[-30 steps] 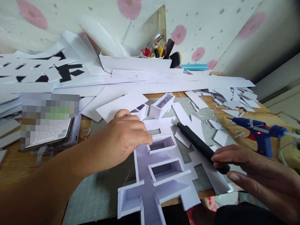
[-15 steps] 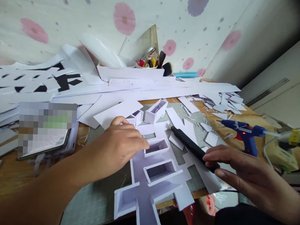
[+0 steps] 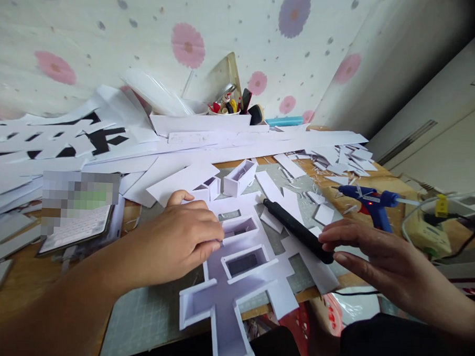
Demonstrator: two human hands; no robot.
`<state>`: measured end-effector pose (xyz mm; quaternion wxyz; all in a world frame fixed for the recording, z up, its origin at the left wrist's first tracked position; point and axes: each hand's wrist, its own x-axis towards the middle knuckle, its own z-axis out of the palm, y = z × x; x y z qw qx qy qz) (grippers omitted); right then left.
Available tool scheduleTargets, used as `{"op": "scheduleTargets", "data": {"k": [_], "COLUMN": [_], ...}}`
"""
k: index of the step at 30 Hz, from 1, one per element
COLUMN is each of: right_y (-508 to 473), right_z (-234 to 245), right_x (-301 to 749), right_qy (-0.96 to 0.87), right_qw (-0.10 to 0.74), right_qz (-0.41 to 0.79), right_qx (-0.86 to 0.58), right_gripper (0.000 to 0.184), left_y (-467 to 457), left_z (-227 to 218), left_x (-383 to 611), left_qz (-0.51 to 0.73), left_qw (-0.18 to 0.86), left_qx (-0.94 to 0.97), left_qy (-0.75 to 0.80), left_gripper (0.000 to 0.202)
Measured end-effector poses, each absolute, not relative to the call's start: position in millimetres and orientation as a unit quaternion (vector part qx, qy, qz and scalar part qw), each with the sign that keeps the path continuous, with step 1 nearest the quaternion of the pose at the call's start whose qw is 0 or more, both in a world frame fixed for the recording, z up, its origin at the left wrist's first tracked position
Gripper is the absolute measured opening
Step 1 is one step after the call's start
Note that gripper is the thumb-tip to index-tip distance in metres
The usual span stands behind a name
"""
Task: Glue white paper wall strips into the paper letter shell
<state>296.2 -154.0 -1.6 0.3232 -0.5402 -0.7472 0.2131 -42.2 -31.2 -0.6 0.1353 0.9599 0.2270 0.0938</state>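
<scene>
A white foam-board model (image 3: 224,290) with raised box-like walls lies in front of me, its near end past the table edge. My left hand (image 3: 191,231) is over its left side, fingers curled, thumb and forefinger closed at the wall of an upper box; the hand hides what lies beneath. A black pen-shaped tool (image 3: 292,227) rests slantwise across white pieces right of the model. At its near end is my right hand (image 3: 368,252), fingers stretched and apart, fingertips at or just touching the tool. Two small white boxes (image 3: 239,179) stand beyond the model.
A blue glue gun (image 3: 372,202) with a red light stands at the right, by a power strip (image 3: 429,236) and cables. A tablet (image 3: 80,218) lies at the left. White offcuts (image 3: 344,156), long strips and a cutting mat (image 3: 145,310) cover the table. Behind stands a tool cup (image 3: 224,110).
The view has shifted slightly, so everything sits a little further left and the wall shows lower. Both hands stay in nearly the same places over the model and beside the black tool.
</scene>
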Motion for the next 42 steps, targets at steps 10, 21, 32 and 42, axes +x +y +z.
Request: {"op": "scheduleTargets", "data": {"k": [10, 21, 32, 42], "right_y": [-155.5, -136.7, -140.3, -115.6], "right_z": [4.6, -4.4, 5.5, -16.6], "right_x": [288.7, 327.6, 391.4, 405.1], "right_qy": [-0.759, -0.684, -0.547, -0.48], "right_qw": [0.34, 0.36, 0.133, 0.133], "right_qz": [0.217, 0.16, 0.004, 0.057], "right_qx": [-0.511, -0.615, -0.826, -0.865], "right_gripper": [0.016, 0.041, 0.019, 0.042], "left_y": [-45.0, -36.5, -11.7, -8.5], "left_z": [8.3, 1.0, 4.7, 9.6], "left_x": [-36.2, -36.1, -54.7, -59.9], "left_qz": [0.014, 0.05, 0.168, 0.331], "left_qw": [0.109, 0.079, 0.177, 0.372], "left_qx": [0.955, 0.972, 0.944, 0.82], "left_qy": [0.277, 0.214, 0.222, 0.282], "left_gripper": [0.022, 0.022, 0.024, 0.009]}}
